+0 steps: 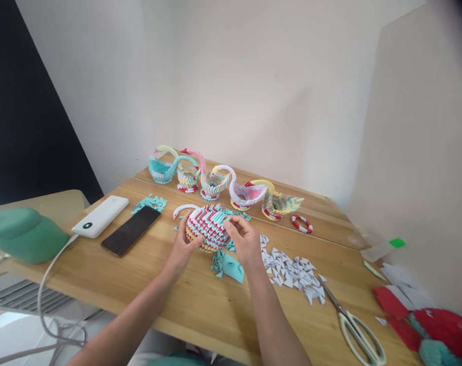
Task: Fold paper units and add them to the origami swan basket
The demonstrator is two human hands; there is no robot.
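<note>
A folded-paper swan body (208,227) in red, white, teal and yellow is tilted above the wooden table. My left hand (184,245) grips its left side, fingers behind and thumb in front. At its upper right edge, my right hand (243,238) has thumb and forefinger pinched together; what they hold is too small to make out. A curved white neck (185,207) with a pink tip shows behind my left hand. Teal folded pieces (218,260) and a teal paper sheet (233,268) lie below the body.
Several finished paper swans (245,195) stand along the back, near a red-and-white ring (301,224). White triangles (292,272) and scissors (353,323) lie at right. A black phone (132,230), white power bank (100,217) and green object (25,236) are at left.
</note>
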